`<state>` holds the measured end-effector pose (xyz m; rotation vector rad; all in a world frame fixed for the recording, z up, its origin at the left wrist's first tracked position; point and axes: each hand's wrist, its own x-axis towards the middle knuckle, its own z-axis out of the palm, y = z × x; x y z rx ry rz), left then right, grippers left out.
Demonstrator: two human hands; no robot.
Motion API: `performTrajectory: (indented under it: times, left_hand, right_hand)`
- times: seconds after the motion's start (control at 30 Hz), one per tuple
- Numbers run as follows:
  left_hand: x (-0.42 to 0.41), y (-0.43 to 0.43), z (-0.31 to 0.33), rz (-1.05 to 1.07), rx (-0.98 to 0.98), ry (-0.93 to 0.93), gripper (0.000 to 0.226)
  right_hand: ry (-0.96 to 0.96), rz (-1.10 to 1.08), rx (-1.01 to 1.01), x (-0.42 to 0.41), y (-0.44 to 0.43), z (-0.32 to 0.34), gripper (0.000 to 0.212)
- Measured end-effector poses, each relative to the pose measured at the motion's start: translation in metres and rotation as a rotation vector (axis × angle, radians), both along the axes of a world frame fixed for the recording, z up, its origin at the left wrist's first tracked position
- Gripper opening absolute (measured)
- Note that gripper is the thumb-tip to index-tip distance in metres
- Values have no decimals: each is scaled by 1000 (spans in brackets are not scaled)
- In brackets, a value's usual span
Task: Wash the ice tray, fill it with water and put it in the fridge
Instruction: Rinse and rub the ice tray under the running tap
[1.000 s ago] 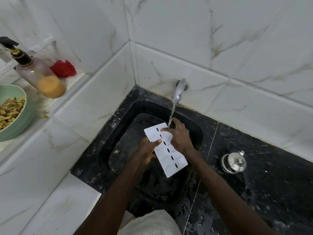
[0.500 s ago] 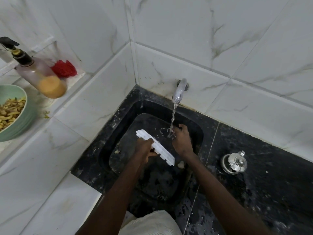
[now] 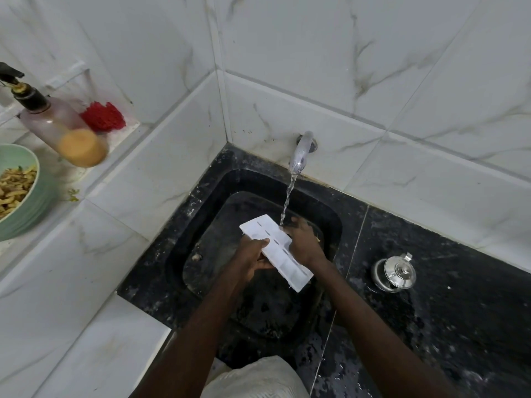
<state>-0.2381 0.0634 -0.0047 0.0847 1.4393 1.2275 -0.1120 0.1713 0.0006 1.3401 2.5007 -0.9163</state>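
My left fingers point(image 3: 263, 241) clamp the tray point(image 3: 290, 268) over the sink point(image 3: 201, 196), under the tap point(image 3: 300, 156). My right fingers point(image 3: 298, 225) lie at its edge, grip unclear. Wet plastic may slip and drop, or splash the desk point(image 3: 459, 311).

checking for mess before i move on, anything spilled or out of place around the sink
Small yellowish food scraps lie spilled on the white marble ledge beside the green bowl. Another pale scrap sits in the black stone sink. Nothing else stands out.
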Motion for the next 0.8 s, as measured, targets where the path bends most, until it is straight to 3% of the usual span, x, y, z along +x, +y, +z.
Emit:
performTrajectory:
  times: [0.13, 0.27, 0.47, 0.6, 0.73, 0.8]
  left_hand:
    - [-1, -1, 3, -7, 11, 13, 32]
    - [8, 1, 7, -21, 42, -8, 34]
    - [8, 3, 11, 55, 50, 9, 38]
    - [19, 7, 15, 58, 54, -19, 40]
    - [10, 8, 17, 91, 61, -17, 40]
    - [10, 4, 15, 67, 36, -13, 40]
  right_hand:
    - [-16, 154, 74, 5, -6, 0, 58]
    - [-60, 59, 192, 9, -3, 2, 57]
    - [86, 83, 136, 11, 2, 9, 60]
    - [-3, 3, 217, 7, 5, 11, 61]
    - [108, 110, 148, 6, 1, 10, 66]
    - [116, 47, 163, 10, 5, 10, 63]
